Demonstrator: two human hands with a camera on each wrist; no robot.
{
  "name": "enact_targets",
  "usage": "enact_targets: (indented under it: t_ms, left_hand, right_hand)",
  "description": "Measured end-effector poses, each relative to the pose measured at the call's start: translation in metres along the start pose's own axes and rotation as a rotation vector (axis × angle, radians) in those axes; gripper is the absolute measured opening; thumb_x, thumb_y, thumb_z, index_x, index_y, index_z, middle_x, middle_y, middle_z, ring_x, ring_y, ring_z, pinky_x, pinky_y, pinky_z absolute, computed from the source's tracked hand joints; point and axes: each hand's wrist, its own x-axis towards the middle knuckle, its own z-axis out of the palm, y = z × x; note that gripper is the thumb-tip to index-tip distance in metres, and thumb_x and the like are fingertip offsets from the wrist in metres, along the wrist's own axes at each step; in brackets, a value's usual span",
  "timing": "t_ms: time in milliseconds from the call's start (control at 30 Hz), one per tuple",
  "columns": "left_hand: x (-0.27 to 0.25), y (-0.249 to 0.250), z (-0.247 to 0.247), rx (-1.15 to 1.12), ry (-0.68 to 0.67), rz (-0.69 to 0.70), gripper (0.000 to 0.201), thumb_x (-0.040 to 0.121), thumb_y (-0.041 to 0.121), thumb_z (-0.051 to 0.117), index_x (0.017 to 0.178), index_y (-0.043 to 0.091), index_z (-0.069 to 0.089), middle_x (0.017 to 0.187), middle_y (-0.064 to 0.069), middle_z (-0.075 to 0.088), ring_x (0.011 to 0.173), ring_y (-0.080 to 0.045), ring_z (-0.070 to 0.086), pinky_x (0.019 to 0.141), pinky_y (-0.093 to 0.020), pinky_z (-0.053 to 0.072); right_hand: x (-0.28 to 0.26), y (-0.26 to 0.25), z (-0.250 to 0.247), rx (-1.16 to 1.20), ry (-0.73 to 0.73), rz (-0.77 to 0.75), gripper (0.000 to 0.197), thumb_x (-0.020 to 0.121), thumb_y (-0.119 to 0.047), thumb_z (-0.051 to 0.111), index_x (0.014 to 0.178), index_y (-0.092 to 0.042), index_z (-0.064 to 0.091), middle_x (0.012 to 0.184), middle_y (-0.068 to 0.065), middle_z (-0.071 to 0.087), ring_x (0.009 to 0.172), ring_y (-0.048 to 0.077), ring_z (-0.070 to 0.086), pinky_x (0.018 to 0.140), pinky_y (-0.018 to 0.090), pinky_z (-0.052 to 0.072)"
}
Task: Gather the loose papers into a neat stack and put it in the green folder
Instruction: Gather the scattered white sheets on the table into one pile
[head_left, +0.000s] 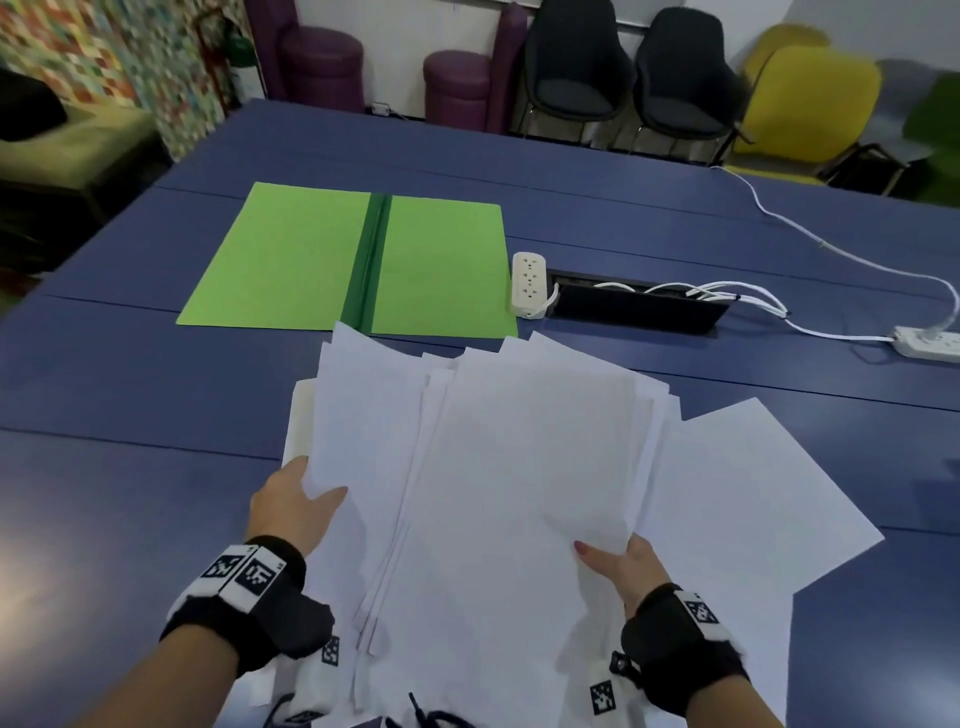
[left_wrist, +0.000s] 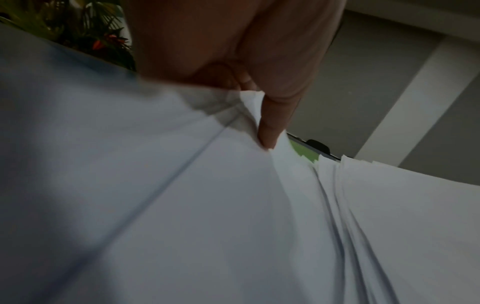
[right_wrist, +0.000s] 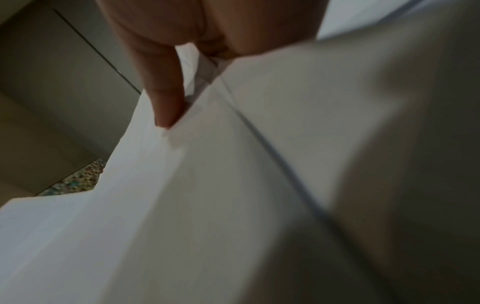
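Observation:
A fanned bundle of white papers (head_left: 498, 467) is held up over the blue table in front of me. My left hand (head_left: 291, 501) grips its left edge, thumb on top and fingers hidden underneath. My right hand (head_left: 621, 564) pinches its lower right edge the same way. Both wrist views show a thumb pressed on the papers (left_wrist: 259, 205) (right_wrist: 207, 185). One more loose sheet (head_left: 748, 483) lies flat at the right, partly under the bundle. The green folder (head_left: 311, 260) lies open and flat just beyond the papers; its dark green spine (head_left: 366, 265) runs down the middle.
A white power strip (head_left: 529, 283) lies right of the folder beside a black cable well (head_left: 639, 306). White cables run to another strip (head_left: 930, 340) at the right edge. Chairs and purple stools stand beyond the far edge of the table (head_left: 130, 364).

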Motion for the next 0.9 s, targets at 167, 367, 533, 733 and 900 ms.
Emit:
enact_targets:
  t_ms: [167, 367, 533, 733, 900]
  left_hand:
    - [-0.004, 0.011, -0.003, 0.025, 0.02, 0.116, 0.031, 0.088, 0.009, 0.053, 0.119, 0.006, 0.055, 0.108, -0.013, 0.064, 0.096, -0.031, 0.054, 0.086, -0.033, 0.044]
    - [-0.008, 0.054, -0.041, 0.059, 0.24, 0.371, 0.032, 0.09, 0.005, 0.047, 0.117, 0.014, 0.061, 0.085, -0.016, 0.07, 0.081, -0.036, 0.059, 0.077, -0.037, 0.046]
    - [-0.033, 0.101, -0.068, 0.111, 0.332, 0.662, 0.034, 0.089, 0.005, 0.048, 0.119, 0.016, 0.06, 0.073, -0.019, 0.069, 0.067, -0.041, 0.059, 0.062, -0.032, 0.039]
    - [-0.067, 0.146, -0.077, -0.119, 0.144, 0.808, 0.029, 0.089, 0.01, 0.052, 0.108, 0.027, 0.066, 0.084, 0.025, 0.07, 0.078, 0.005, 0.06, 0.062, -0.003, 0.041]
    - [-0.076, 0.154, -0.086, -0.215, 0.109, 0.824, 0.03, 0.086, 0.012, 0.053, 0.095, 0.039, 0.062, 0.081, 0.042, 0.063, 0.074, 0.014, 0.059, 0.064, -0.002, 0.041]
  right_hand:
    - [0.001, 0.002, 0.001, -0.036, 0.022, 0.008, 0.014, 0.076, 0.001, 0.07, 0.078, -0.013, 0.065, 0.081, 0.011, 0.07, 0.084, 0.033, 0.065, 0.087, 0.045, 0.051]
    - [0.003, 0.001, 0.003, -0.011, 0.032, 0.019, 0.017, 0.072, -0.001, 0.074, 0.078, -0.012, 0.063, 0.078, 0.008, 0.069, 0.087, 0.034, 0.064, 0.087, 0.044, 0.05]
    - [0.001, -0.001, 0.004, -0.024, 0.021, 0.017, 0.021, 0.066, -0.005, 0.078, 0.078, -0.014, 0.063, 0.076, 0.005, 0.069, 0.087, 0.033, 0.064, 0.087, 0.043, 0.05]
    - [-0.002, -0.002, 0.004, -0.073, 0.047, 0.013, 0.016, 0.075, 0.001, 0.071, 0.078, -0.012, 0.063, 0.082, 0.009, 0.068, 0.095, 0.038, 0.064, 0.092, 0.046, 0.05]
    - [-0.003, -0.004, 0.005, -0.084, 0.057, 0.018, 0.014, 0.075, -0.002, 0.072, 0.083, -0.009, 0.063, 0.087, 0.014, 0.069, 0.093, 0.034, 0.064, 0.091, 0.042, 0.05]
